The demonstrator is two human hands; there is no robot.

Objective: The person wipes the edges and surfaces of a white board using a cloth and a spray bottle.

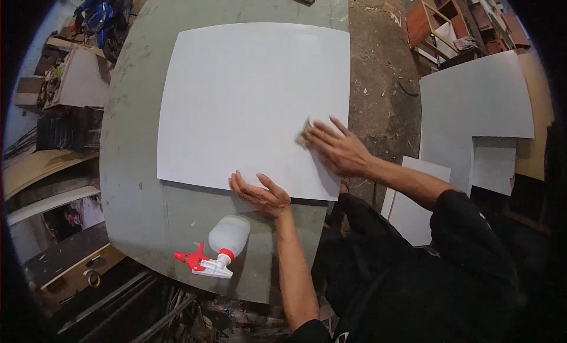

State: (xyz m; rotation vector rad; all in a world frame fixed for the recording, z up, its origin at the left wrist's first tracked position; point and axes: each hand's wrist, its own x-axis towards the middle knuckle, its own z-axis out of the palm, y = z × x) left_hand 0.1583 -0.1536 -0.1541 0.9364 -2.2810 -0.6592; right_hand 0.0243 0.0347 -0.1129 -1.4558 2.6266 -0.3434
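Panel (248,106), white and nearly square: lay flat, roughly squared to the table's (134,136) right edge, with long axis hard to tell. Clasped blurred wad (303,134) in right hand (339,148) on right half; rested left hand (263,196), thumb and fingers apart, at near edge.

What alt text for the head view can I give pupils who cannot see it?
A person's right hand holds a small, blurred pad against a white panel on a grey-green table, while the left hand is at the panel's near edge. A red-and-white spray bottle is on the table nearby.
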